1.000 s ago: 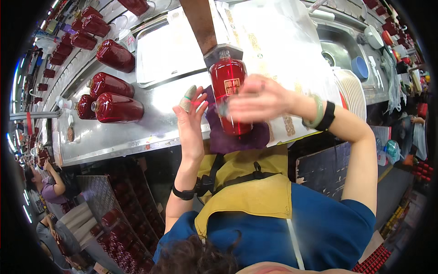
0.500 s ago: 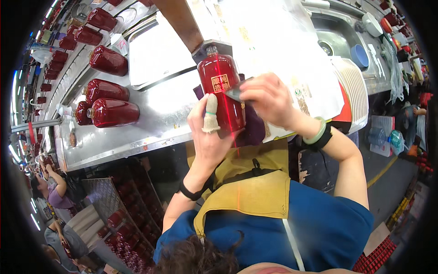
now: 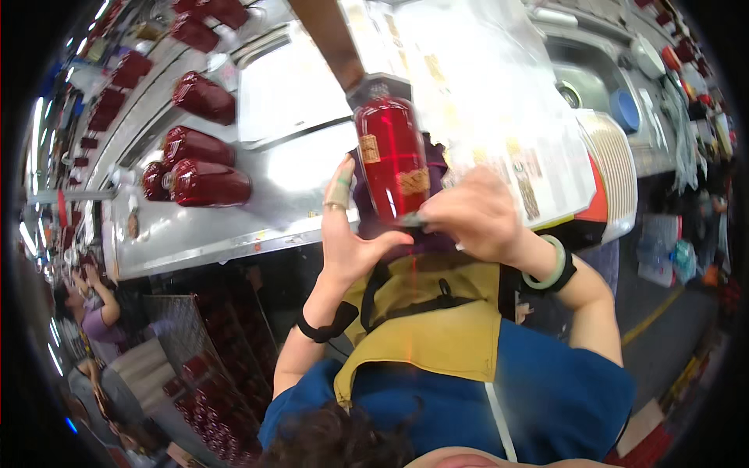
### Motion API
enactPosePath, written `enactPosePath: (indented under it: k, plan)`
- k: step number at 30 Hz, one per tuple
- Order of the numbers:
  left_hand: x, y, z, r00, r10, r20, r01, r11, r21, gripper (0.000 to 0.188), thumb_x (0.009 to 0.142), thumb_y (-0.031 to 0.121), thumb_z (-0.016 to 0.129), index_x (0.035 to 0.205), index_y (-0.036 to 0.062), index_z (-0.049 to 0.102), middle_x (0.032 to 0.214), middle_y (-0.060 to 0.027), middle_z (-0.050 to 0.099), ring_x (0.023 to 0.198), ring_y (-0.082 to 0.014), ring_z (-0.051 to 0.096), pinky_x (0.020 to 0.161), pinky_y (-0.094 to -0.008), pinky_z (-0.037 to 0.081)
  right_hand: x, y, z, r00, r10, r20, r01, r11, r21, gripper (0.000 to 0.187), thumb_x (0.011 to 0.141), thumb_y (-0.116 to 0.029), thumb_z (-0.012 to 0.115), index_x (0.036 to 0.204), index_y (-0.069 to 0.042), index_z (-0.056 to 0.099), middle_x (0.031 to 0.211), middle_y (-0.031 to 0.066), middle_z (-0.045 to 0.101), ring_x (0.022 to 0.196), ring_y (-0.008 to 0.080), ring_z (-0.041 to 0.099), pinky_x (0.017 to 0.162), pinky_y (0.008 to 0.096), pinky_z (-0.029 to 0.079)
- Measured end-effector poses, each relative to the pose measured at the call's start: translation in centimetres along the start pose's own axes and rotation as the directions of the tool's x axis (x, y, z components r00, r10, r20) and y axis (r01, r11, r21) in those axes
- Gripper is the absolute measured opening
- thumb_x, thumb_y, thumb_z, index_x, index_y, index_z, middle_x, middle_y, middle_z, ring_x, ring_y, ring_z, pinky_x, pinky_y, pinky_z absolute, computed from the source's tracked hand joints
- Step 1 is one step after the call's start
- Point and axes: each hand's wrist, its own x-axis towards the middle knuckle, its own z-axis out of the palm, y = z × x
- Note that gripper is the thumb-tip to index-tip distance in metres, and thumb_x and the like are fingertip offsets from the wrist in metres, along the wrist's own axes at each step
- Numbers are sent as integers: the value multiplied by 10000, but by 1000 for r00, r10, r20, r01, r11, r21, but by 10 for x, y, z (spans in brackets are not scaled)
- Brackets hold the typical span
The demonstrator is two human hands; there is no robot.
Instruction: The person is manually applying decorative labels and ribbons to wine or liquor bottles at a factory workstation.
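Note:
A red glass bottle (image 3: 390,156) lies on a dark purple cloth (image 3: 438,156), its neck against a metal holder below a brown post. Two gold labels show on it, one at its left side and one near its base. My left hand (image 3: 343,246), a pale cover on one finger, is spread beside the bottle's lower left, thumb stretched toward its base. Fingers bent together, my right hand (image 3: 476,214) is at the bottle's lower right, closed on a small dark flat scraper-like piece (image 3: 412,220). It is mostly hidden and blurred, close to the bottle's base.
Several red bottles (image 3: 211,183) stand at the left of the steel counter (image 3: 289,222). Sheets of gold labels (image 3: 523,168) lie to the right, before a ribbed cream stack (image 3: 607,156). A sink (image 3: 581,66) is at the far right. Other people work at the lower left.
The bottle has turned, its front label shifting left and a second gold label coming into view. My left hand has opened off it. My right hand has moved down toward its base.

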Motion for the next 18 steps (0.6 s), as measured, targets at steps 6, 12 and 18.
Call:
enactPosePath:
  k: [6, 12, 18]
  plan:
    - [76, 20, 0, 773, -591, 231, 634, 696, -337, 658, 957, 459, 734, 1300, -84, 587, 1158, -131, 694, 1080, -153, 650, 948, -302, 526, -9, 3, -14, 901, 242, -361, -254, 967, 14, 294, 822, 127, 746, 1068, 7, 640, 934, 140, 690, 823, 262, 630, 753, 337, 515]
    - [61, 6, 27, 748, -410, 521, 648, 281, -708, 522, 874, 354, 833, 1234, 17, 661, 1089, -104, 733, 950, -189, 720, 852, -363, 594, -12, -27, -4, 880, 289, -378, -271, 957, 100, 224, 873, 117, 705, 1061, 27, 622, 962, 144, 673, 874, 261, 631, 772, 339, 522]
    - [-32, 96, -108, 823, -568, 14, 338, 470, -815, 514, 934, 291, 748, 1321, -21, 617, 1213, -196, 668, 1049, -219, 686, 885, -394, 593, 18, -32, 6, 915, 298, -273, -284, 954, 93, 323, 781, 67, 825, 1064, -27, 699, 1008, 102, 730, 845, 253, 674, 730, 340, 537]
